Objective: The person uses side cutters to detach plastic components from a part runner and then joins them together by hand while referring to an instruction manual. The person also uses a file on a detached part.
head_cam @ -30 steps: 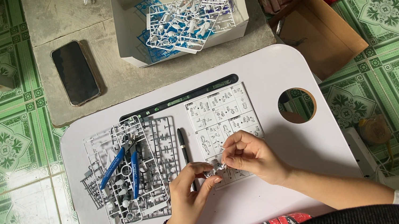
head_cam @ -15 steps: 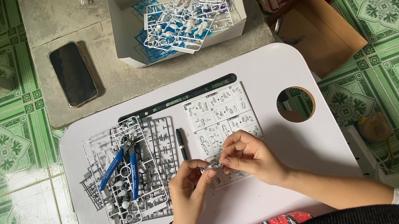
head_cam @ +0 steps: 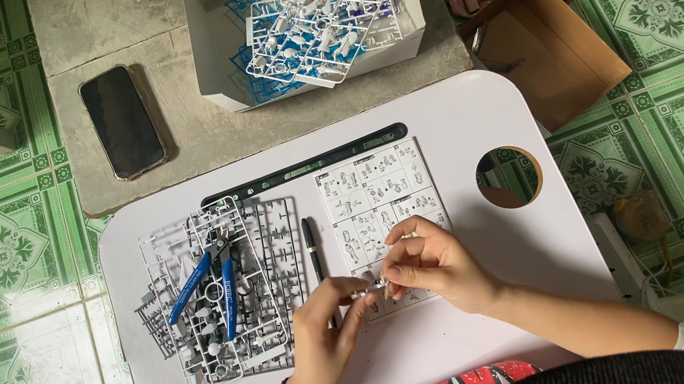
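Right now I am pinching a small grey model part (head_cam: 369, 289) between my left hand (head_cam: 328, 329) and right hand (head_cam: 428, 263), fingertips closed on it, just above the instruction sheet (head_cam: 377, 205) on the white lap table (head_cam: 515, 283), beside the blue-handled nippers (head_cam: 208, 275).

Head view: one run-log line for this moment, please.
left hand: pinches small grey part | right hand: same part | blue nippers: on sprues
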